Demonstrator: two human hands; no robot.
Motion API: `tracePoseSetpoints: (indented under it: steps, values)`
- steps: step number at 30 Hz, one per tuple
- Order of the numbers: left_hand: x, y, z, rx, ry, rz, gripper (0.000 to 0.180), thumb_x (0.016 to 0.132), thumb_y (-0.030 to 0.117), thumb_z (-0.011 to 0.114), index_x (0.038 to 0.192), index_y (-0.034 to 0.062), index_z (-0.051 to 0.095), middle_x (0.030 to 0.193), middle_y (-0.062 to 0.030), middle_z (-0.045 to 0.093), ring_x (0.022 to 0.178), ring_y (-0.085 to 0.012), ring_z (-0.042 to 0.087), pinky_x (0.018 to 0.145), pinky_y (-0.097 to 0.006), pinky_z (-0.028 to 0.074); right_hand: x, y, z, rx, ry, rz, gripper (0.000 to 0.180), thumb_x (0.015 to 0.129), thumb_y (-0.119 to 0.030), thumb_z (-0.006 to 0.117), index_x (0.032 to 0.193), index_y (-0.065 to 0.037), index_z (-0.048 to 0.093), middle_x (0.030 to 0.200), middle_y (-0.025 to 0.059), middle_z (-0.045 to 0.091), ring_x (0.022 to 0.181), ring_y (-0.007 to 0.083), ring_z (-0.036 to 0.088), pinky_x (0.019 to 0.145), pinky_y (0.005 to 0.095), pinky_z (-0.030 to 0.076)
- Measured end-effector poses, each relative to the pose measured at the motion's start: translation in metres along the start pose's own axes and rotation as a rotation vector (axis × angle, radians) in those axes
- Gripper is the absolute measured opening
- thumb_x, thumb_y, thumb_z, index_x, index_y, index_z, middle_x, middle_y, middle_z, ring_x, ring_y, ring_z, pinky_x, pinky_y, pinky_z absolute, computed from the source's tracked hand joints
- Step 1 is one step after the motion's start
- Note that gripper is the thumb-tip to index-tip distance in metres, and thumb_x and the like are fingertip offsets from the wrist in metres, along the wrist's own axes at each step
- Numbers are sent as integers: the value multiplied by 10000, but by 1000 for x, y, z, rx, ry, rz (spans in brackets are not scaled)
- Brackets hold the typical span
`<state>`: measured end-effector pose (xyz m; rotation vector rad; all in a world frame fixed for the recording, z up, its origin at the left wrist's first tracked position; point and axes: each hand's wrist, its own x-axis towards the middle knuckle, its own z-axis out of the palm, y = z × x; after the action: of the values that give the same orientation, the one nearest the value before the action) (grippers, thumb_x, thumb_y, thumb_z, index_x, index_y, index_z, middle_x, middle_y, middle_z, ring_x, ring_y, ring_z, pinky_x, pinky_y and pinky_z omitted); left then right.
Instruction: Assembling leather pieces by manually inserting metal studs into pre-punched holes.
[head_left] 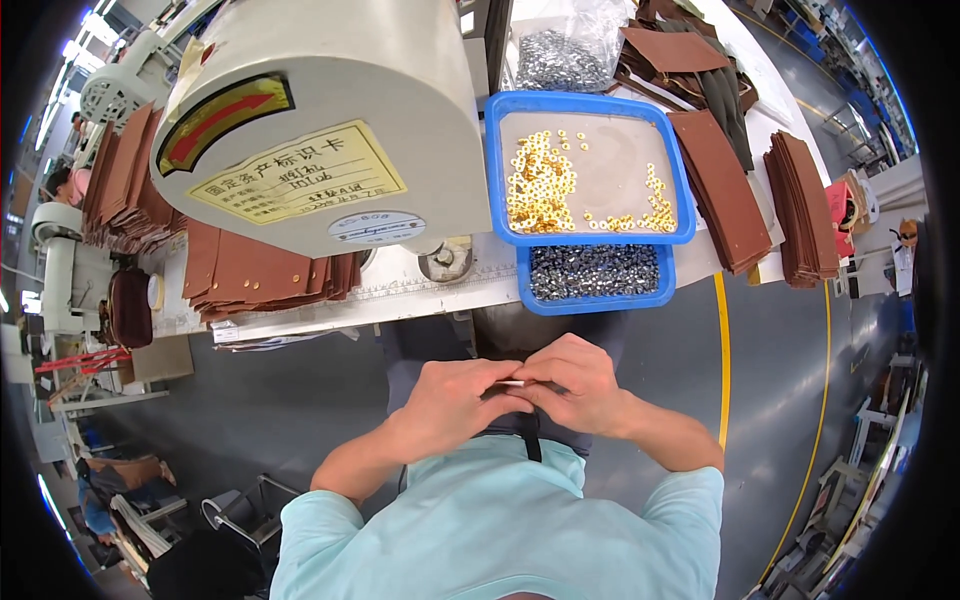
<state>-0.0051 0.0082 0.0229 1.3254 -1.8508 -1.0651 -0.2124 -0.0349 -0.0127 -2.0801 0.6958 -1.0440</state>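
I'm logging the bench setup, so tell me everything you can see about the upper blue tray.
The upper blue tray is a shallow rectangular bin, plastic by its look, with rounded corners and a pale grey floor. It sits flat on the white bench, right of the cream machine head. Small gold rings lie heaped at its left side and strung along the front right. Its front edge overlaps a second blue tray of dark metal parts. Neither hand touches it.

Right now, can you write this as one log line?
hands: left and right pinch small white piece | trays: gold rings, grey studs

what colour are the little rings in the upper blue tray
Gold: the small rings lie in the upper blue tray, seen best in the head view.
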Motion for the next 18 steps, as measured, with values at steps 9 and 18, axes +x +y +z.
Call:
tracePoseSetpoints:
  steps: [9, 18]
  values:
    - [-41, -27, -46, -276, 299, -167, 151, 854, 54, 783, 1000, 23, 765, 899, -61, 758, 799, -140, 719, 738, -275, 585, 19, 18, -82, 33, -515, 594, 249, 782, -205, 858, 979, -75, 780, 865, 106, 763, 778, 279, 735, 687, 334, 563]
    - [-4, -20, 5, -240, -170, -231, 244, 914, 132, 772, 1130, 24, 737, 995, -75, 771, 824, -124, 712, 748, -274, 571, 67, -5, -63, 50, -571, 321, 327, 781, -327, 885, 965, -72, 794, 825, 92, 763, 742, 233, 735, 692, 324, 562]
